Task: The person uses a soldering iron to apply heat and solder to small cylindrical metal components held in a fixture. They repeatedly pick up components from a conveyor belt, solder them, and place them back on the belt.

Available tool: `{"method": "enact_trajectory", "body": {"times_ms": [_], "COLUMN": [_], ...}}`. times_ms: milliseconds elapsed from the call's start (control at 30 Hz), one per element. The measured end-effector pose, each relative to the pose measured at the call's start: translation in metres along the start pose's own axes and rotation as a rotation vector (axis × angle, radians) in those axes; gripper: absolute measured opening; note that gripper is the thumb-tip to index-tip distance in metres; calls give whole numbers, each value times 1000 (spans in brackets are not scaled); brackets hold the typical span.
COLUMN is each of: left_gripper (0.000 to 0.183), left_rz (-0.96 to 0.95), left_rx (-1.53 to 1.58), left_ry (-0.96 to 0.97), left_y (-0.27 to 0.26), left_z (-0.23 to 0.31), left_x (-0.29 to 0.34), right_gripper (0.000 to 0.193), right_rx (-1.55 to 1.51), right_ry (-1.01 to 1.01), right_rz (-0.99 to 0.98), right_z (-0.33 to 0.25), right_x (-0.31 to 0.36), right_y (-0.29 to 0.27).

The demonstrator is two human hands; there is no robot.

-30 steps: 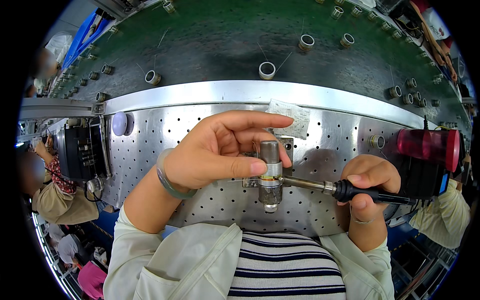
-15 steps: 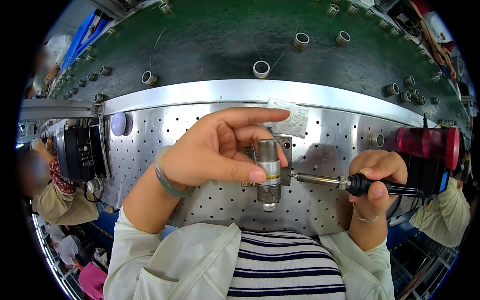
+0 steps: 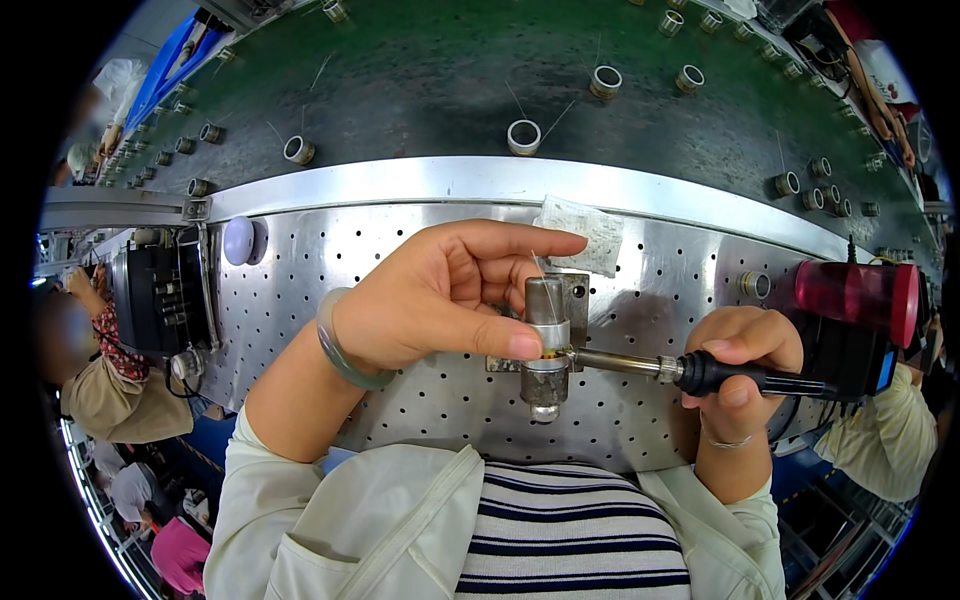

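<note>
With thumb and fingers, my left hand (image 3: 440,290) grips a metal cylinder (image 3: 546,378) that carries a silver ring with a yellowish band and a thin wire. Its index finger stretches out above. My right hand (image 3: 745,365) is closed around the black handle of a soldering iron (image 3: 705,371). The iron's tip meets the right side of the cylinder at the yellowish band. Behind the cylinder, a metal bracket (image 3: 577,295) is partly hidden by my left hand and the part.
A perforated metal table (image 3: 440,420) lies under my hands, with a pale cloth (image 3: 590,232) on it. A lone ring (image 3: 755,284) stands near a red spool (image 3: 860,295). Beyond the rail, several metal rings with wires sit on a green belt (image 3: 420,90). A purple knob (image 3: 240,241) is at left.
My right hand has moved left, bringing the soldering iron's tip from a small gap to the cylinder's band. My left hand and the cylinder have shifted slightly right.
</note>
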State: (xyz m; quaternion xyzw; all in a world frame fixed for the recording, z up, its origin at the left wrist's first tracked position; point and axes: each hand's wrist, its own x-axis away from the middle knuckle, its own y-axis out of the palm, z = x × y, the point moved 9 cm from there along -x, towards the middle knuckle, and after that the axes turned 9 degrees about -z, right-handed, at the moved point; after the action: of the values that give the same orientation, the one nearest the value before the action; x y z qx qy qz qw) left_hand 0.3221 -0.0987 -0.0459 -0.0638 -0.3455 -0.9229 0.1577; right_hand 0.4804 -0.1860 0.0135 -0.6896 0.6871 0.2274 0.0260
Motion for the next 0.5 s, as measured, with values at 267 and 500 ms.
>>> {"method": "enact_trajectory", "body": {"times_ms": [267, 500], "left_gripper": [75, 75], "left_rz": [-19, -34], "left_rx": [9, 4], "left_ry": [10, 25], "left_y": [2, 2], "left_z": [0, 0], "left_x": [-1, -2], "right_gripper": [22, 21], "right_rx": [39, 12], "right_ry": [27, -4], "right_rz": [48, -15], "right_z": [1, -1], "right_x": [5, 2], "right_y": [-9, -5]}}
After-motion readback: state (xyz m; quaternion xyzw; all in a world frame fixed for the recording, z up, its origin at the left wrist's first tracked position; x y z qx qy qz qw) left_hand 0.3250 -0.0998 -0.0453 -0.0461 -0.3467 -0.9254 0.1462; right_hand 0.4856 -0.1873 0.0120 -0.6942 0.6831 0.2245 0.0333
